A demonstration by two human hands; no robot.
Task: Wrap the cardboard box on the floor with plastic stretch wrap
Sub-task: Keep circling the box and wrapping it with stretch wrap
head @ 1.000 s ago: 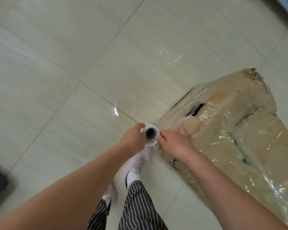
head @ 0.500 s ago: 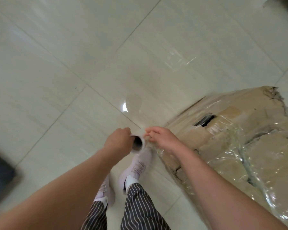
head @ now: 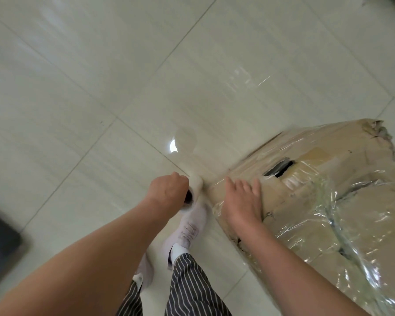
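The cardboard box lies on the floor at the right of the view. Its far corner is torn and a dark hand hole is cut in its upper face. Clear film already covers much of it, crinkled and shiny, bunched into a rope-like band that runs down toward the near right.

The right hand lies flat on the box's left corner, fingers straight and spread, pressing the film against the cardboard. Just left of that corner the left hand is curled tight round a white roll of stretch wrap, whose dark core opening shows below the knuckles. A short stretch of film runs from the roll to the box corner beside the right hand.

Below the roll a white shoe stands on the floor close to the box's near edge. A second shoe is nearer and to the left. Striped trousers show at the bottom.

The floor is pale glossy tile with thin grout lines and a bright light reflection beyond the hands. A dark blurred object sits at the left edge.
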